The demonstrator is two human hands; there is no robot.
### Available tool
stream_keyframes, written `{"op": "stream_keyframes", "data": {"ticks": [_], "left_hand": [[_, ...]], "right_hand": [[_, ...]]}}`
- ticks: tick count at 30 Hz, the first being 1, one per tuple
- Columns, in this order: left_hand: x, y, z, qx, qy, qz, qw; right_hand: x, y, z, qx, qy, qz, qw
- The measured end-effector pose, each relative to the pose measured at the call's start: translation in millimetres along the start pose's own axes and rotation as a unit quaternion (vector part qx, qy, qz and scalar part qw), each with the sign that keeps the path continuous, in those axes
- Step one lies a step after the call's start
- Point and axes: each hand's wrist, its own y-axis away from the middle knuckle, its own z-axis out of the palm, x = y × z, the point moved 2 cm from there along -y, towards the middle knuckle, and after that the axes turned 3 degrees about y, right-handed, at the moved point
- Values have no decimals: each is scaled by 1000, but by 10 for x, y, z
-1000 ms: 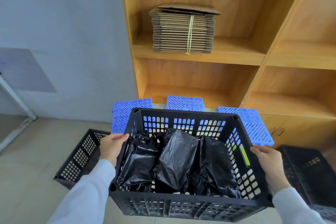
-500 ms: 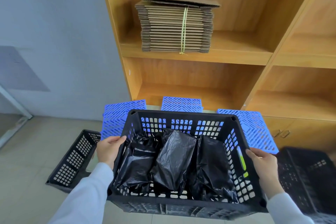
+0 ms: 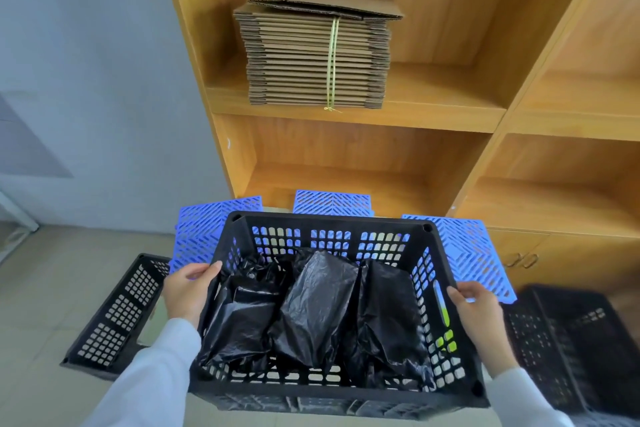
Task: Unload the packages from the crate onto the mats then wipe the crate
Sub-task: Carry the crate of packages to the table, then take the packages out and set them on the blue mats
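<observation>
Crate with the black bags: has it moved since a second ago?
Yes. The crate has been carried forward, nearer the wooden shelf and the blue mats; both now look bigger, while the crate looks the same size.

Three black-wrapped packages (image 3: 317, 308) sit in one crate (image 3: 332, 222) between two hands, left (image 3: 187, 291) and right (image 3: 479, 312). Three blue mats (image 3: 204, 232) lie beyond the hands; two more crates, one outside each hand; one cardboard bundle (image 3: 317, 55) above.
</observation>
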Motion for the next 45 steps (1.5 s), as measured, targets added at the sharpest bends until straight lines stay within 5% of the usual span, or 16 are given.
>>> {"op": "stream_keyframes", "data": {"ticks": [4, 8, 12, 16, 24, 34, 41, 45], "left_hand": [[21, 8, 0, 4, -32, -10, 999], [133, 52, 19, -6, -87, 35, 996], [303, 74, 59, -25, -179, 184, 966], [488, 178, 297, -120, -245, 286, 919], [228, 333, 1127, -391, -297, 130, 862], [-228, 245, 1506, -445, -327, -36, 833], [-274, 242, 1607, -450, -285, -67, 844], [-247, 294, 1602, -414, -214, -84, 881]], "right_hand": [[-81, -75, -100, -33, 119, -17, 992], [-311, -89, -34, 12, 240, -132, 962], [-663, -3, 293, -44, 167, -244, 954], [-919, 140, 716, -155, 103, -232, 955], [-843, 218, 1468, -257, 61, -63, 962], [-740, 222, 1830, -307, 47, 95, 946], [-627, 211, 1880, -278, -35, 133, 951], [-616, 206, 1834, -275, -49, 130, 951]]}}
